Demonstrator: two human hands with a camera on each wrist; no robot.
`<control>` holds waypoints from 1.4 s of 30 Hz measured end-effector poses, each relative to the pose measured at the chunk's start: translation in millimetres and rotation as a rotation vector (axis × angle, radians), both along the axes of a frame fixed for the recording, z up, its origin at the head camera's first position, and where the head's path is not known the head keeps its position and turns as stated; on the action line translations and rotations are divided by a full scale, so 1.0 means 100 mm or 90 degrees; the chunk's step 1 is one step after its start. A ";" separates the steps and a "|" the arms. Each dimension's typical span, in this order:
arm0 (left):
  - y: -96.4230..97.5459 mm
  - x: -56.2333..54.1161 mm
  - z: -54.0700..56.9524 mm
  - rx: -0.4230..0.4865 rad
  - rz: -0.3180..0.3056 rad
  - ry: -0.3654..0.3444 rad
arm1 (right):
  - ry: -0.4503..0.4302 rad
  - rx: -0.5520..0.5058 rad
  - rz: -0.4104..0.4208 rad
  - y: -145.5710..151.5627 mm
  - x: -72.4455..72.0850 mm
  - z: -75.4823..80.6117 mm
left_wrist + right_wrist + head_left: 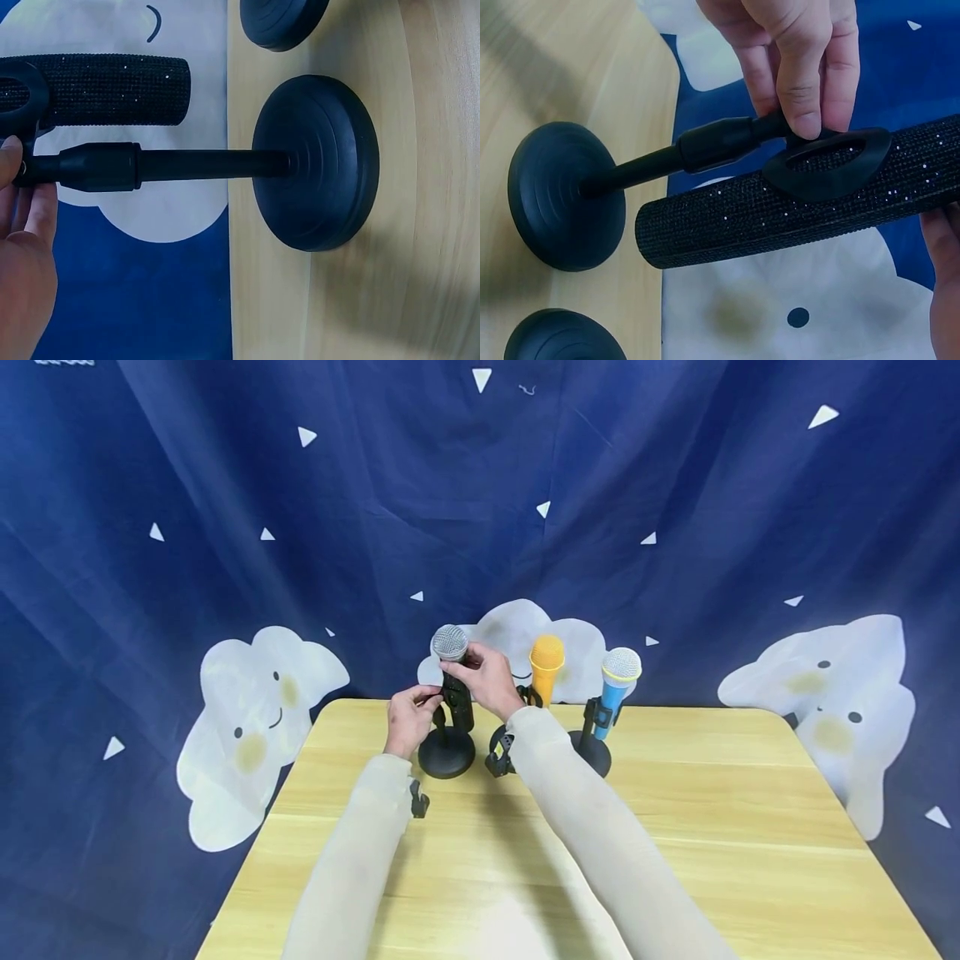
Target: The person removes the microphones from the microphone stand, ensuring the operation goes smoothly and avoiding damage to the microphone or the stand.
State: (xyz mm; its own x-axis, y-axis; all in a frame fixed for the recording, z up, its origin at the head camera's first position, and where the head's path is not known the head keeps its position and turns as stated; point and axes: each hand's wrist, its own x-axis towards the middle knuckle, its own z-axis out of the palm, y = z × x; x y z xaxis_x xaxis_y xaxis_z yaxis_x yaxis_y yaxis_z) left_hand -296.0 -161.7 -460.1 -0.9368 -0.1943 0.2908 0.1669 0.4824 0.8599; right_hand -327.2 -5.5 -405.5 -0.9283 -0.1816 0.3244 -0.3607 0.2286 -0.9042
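Note:
A black microphone (460, 710) with a silver mesh head and a sparkly, studded handle leans in the clip (814, 186) of a black desk stand (446, 756). My right hand (491, 678) holds the microphone just below its head; only part of that hand shows in the right wrist view. At the joint beneath the clip, my left hand (408, 720) pinches the stand between thumb and fingers. The handle's lower end (161, 91) sticks out past the clip, beside the stand's pole. The round base rests on the table.
To the right, a yellow microphone (547, 660) and a blue microphone with a white head (613, 693) sit in similar black stands. The wooden table (720, 810) ends at a dark blue curtain (450, 468) with white clouds and triangles.

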 end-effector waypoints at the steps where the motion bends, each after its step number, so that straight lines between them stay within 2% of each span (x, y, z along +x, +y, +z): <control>1: 0.00 0.00 0.00 0.000 -0.002 0.001 | 0.001 -0.002 0.001 0.00 0.00 0.00; 14: 0.06 0.03 0.00 -0.007 0.014 -0.011 | 0.012 0.012 0.010 0.04 0.00 -0.06; 20: 0.08 0.02 0.01 -0.017 0.027 -0.008 | 0.014 0.016 0.018 0.06 0.00 -0.03; 29: 0.06 0.00 0.03 -0.023 0.026 0.007 | 0.009 0.012 0.037 0.07 -0.03 0.02; 42: 0.04 0.02 0.05 -0.026 0.038 -0.017 | 0.014 0.015 0.066 0.08 -0.03 0.05</control>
State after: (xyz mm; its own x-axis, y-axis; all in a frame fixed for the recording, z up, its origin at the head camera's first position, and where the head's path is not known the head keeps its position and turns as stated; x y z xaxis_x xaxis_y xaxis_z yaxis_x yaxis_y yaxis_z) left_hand -293.8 -157.6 -455.5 -0.9315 -0.2382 0.2751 0.1143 0.5262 0.8427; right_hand -330.0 2.6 -400.3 -0.8965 -0.2844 0.3397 -0.4039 0.2098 -0.8904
